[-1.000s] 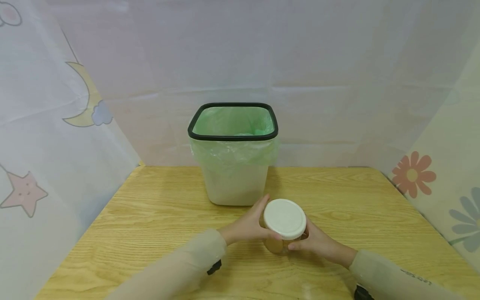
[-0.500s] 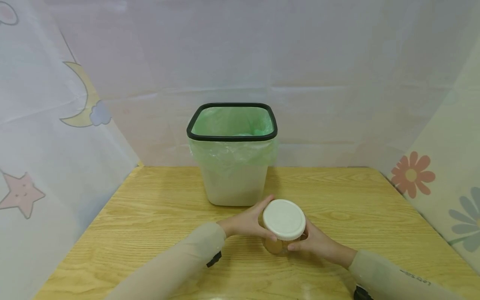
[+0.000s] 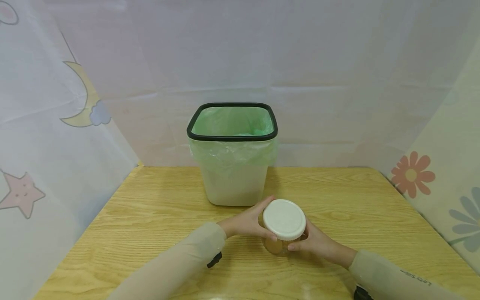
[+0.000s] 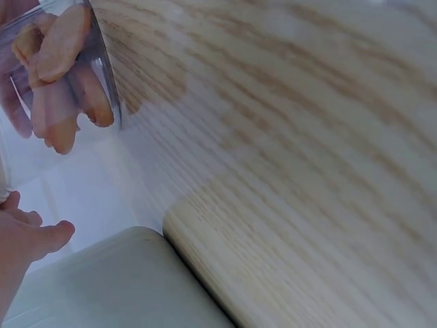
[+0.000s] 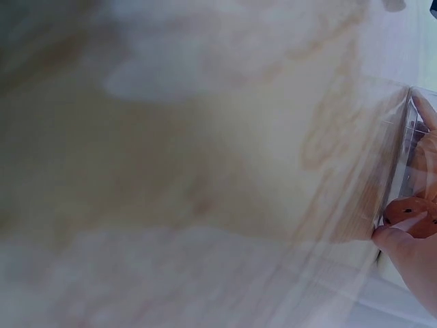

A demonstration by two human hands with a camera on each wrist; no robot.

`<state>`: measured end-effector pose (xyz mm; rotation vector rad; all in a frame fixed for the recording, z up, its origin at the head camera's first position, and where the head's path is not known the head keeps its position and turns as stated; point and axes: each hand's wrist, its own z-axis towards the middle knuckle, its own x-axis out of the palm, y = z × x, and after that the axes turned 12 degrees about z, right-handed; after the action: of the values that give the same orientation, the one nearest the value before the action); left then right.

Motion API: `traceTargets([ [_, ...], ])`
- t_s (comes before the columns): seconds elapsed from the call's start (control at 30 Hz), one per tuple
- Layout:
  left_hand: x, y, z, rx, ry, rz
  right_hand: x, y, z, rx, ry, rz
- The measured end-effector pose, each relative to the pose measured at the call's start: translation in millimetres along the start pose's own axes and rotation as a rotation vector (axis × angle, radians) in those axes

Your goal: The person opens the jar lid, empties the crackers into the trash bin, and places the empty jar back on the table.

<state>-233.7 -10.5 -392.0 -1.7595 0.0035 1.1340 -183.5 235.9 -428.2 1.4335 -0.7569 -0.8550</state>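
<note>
A clear jar (image 3: 272, 246) with a round white lid (image 3: 284, 218) stands on the wooden table in the head view. Brown, flat, biscuit-like pieces (image 4: 63, 44) show through its wall in the left wrist view. My left hand (image 3: 245, 223) holds the jar from the left at the lid's edge, thumb in front and fingers stretched toward the far side. From the right, my right hand (image 3: 318, 241) grips the jar below the lid; its thumb (image 5: 403, 249) presses the clear wall in the right wrist view. The right fingers are mostly hidden behind the jar.
Just behind the jar, to the left, stands a white bin (image 3: 234, 183) with a black rim (image 3: 232, 138) and a green bag (image 3: 232, 121) lining it. The wooden table (image 3: 150, 216) meets patterned sheets at the back and both sides.
My left thumb has shifted slightly leftward along the lid's edge, and the head view has moved a little. The jar and right hand stay where they were.
</note>
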Motion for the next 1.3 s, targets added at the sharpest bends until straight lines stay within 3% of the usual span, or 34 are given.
traceTargets([
  [0.6, 10.5, 1.5, -2.9, 0.008, -0.105, -0.023, 1, 1, 0, -0.012, -0.001, 0.032],
  [1.3, 20.0, -4.4, -8.1, -0.051, -0.167, -0.027, 0, 1, -1, -0.017, 0.003, 0.006],
])
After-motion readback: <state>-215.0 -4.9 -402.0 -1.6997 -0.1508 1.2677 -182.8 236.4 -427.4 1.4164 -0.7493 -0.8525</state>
